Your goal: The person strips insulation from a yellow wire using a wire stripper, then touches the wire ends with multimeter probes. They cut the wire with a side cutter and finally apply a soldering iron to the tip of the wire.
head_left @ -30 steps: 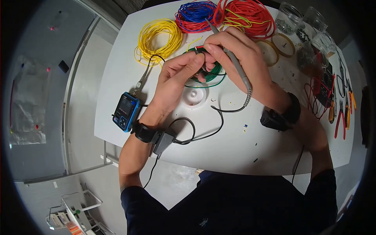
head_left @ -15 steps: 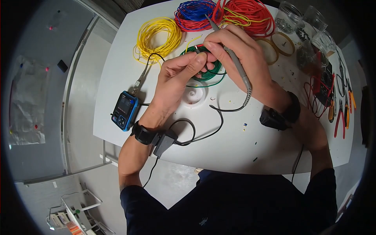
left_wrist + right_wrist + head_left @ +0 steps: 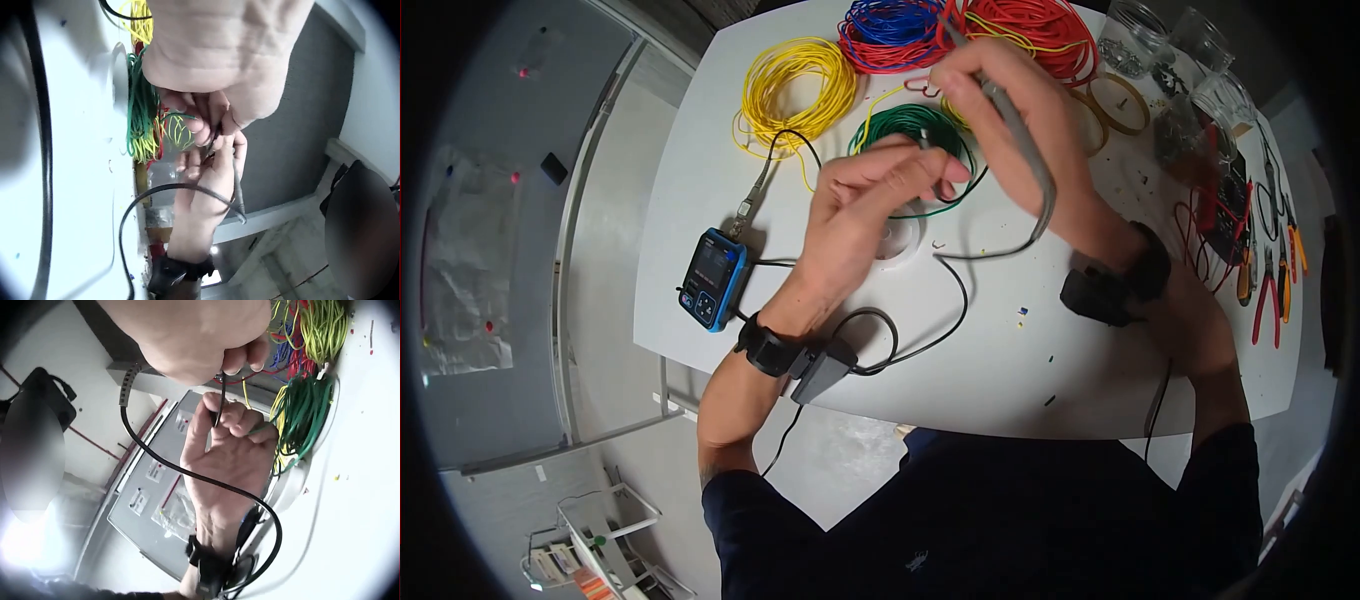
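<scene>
In the head view my left hand (image 3: 855, 215) pinches a thin black lead with a small metal tip (image 3: 924, 136) between thumb and fingers. My right hand (image 3: 1040, 140) holds a grey pen-shaped tool (image 3: 1018, 125) lying along the thumb side, its cord trailing down. A small red piece (image 3: 919, 86) shows by the right fingertips; whether they pinch it is unclear. Behind the left fingers lies a coil of green wire (image 3: 900, 118). The right wrist view shows the black lead (image 3: 222, 400) running between left (image 3: 231, 456) and right hand (image 3: 200, 337).
Coils of yellow (image 3: 785, 95), blue (image 3: 895, 20) and red wire (image 3: 1050, 40) lie along the far edge. A blue-framed device (image 3: 713, 278) sits left, its cable running toward the left hand. Glass jars (image 3: 1135, 45), tape rings, pliers (image 3: 1268, 300) and a black meter (image 3: 1225, 215) are right.
My right hand has moved up and away from the left fingertips, with the grey tool. The red piece is now apart from the black lead's tip. The left hand has shifted slightly right.
</scene>
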The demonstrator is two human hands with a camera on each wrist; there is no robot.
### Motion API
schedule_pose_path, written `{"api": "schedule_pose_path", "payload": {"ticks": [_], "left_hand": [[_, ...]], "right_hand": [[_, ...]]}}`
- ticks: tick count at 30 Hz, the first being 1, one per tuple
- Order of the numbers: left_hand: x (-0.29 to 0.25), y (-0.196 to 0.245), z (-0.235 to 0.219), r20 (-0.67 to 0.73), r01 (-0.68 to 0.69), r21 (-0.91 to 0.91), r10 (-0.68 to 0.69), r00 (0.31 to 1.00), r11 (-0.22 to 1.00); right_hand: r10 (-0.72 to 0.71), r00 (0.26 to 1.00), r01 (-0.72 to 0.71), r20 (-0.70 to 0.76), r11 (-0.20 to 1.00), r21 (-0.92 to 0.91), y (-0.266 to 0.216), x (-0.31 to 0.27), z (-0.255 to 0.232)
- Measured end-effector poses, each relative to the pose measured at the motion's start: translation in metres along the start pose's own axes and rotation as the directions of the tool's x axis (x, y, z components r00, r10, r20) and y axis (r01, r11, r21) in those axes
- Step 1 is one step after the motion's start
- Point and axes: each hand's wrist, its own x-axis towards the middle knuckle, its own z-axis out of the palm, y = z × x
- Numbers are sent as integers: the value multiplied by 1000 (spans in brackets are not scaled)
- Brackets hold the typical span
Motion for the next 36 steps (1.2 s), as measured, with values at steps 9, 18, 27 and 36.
{"api": "schedule_pose_path", "payload": {"ticks": [9, 18, 27, 36], "left_hand": [[2, 4, -2, -89, 4, 10, -3, 996, 1000], [3, 21, -16, -91, -41, -80, 34, 995, 996], [19, 62, -45, -240, -122, -206, 71, 968, 971], [64, 34, -66, -192, 123, -454, -232, 953, 882]], "right_hand": [[-79, 995, 79, 55, 997, -2, 2, 0, 2], [-35, 999, 36, -38, 999, 10, -8, 2, -4], [-159, 984, 156, 77, 987, 39, -25, 22, -14], [-122, 973, 149, 198, 981, -128, -11, 38, -5]]}}
